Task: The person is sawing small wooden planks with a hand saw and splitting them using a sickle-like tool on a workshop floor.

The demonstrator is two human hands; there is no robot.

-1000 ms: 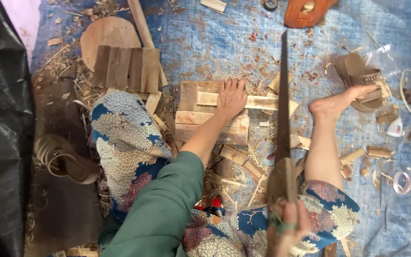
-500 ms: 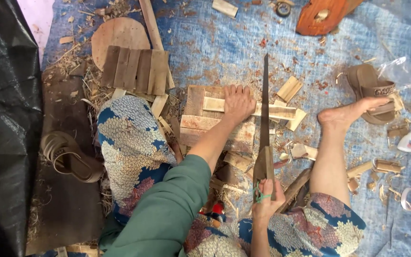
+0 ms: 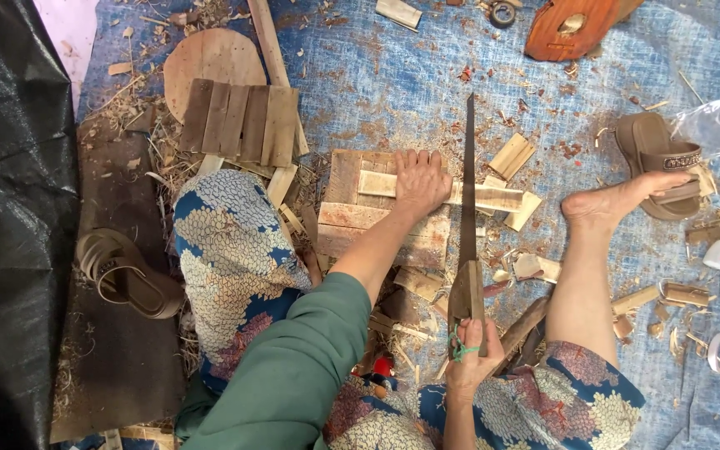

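Both arms outstretched: left hand (image 3: 421,181) flat on slat (image 3: 439,189), right hand (image 3: 470,360) gripping saw (image 3: 467,225)

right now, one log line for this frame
left hand: pressing wood strip | right hand: gripping handsaw | saw: blade on strip

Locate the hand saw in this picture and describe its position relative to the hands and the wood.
In the head view the hand saw stands just right of centre, gripped by the right hand, its blade crossing the wooden strip beside the left hand.
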